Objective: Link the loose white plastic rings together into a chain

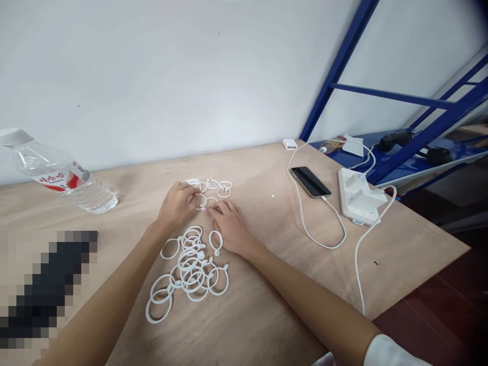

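Observation:
My left hand (178, 204) is closed, its fingertips pinching a thin white curtain ring (205, 200). Opposite it, my right hand (232, 227) is closed too, with thumb and fingers at a white ring whose arc shows between the hands; my fingers hide part of both rings. Just beyond the hands lies a small group of white rings (224, 192) with little eyelets. Closer to me, between my forearms, is a larger loose heap of the same rings (192, 272), many overlapping. A single ring (215, 242) lies beside my right wrist.
A clear water bottle (63, 178) stands at the left, above a pixelated dark object (49, 284). To the right are a phone (311, 181) on a white cable, a power strip (360, 195) and a small white charger (290, 144). Blue metal framing (331, 76) rises behind the wooden table (274, 284).

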### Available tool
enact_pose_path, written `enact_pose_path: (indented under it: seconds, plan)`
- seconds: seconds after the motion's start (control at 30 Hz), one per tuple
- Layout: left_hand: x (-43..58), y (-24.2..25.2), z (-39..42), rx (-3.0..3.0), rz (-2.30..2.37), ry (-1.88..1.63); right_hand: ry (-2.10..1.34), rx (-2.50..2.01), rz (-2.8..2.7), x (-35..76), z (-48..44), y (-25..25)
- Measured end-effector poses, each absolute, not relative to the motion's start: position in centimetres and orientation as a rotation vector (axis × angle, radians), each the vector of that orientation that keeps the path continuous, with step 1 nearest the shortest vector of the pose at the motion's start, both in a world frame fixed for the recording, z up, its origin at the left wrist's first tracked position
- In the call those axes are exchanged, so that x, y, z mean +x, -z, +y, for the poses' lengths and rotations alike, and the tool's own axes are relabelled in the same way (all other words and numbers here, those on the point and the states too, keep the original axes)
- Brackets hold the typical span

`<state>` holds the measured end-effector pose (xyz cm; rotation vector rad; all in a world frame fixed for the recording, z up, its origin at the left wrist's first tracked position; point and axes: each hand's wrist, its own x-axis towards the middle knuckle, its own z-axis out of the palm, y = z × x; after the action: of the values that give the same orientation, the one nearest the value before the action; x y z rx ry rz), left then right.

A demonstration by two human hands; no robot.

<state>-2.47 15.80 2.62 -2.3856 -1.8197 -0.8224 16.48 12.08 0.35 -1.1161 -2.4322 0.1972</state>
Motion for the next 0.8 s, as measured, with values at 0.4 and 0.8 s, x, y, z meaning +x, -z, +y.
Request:
enact_pose_path:
  seconds: [0.4,0.8]
  plan:
    - [-2.6,-2.4,14.1,-2.185,-2.064,1.023,-0.35,-1.241,-2.061,16.0,12.9,0.3]
    - [0.3,-3.9,9.1,-2.399,-2.043,1.235,-1.082,-0.834,-1.467,15.5,11.2,-0.9]
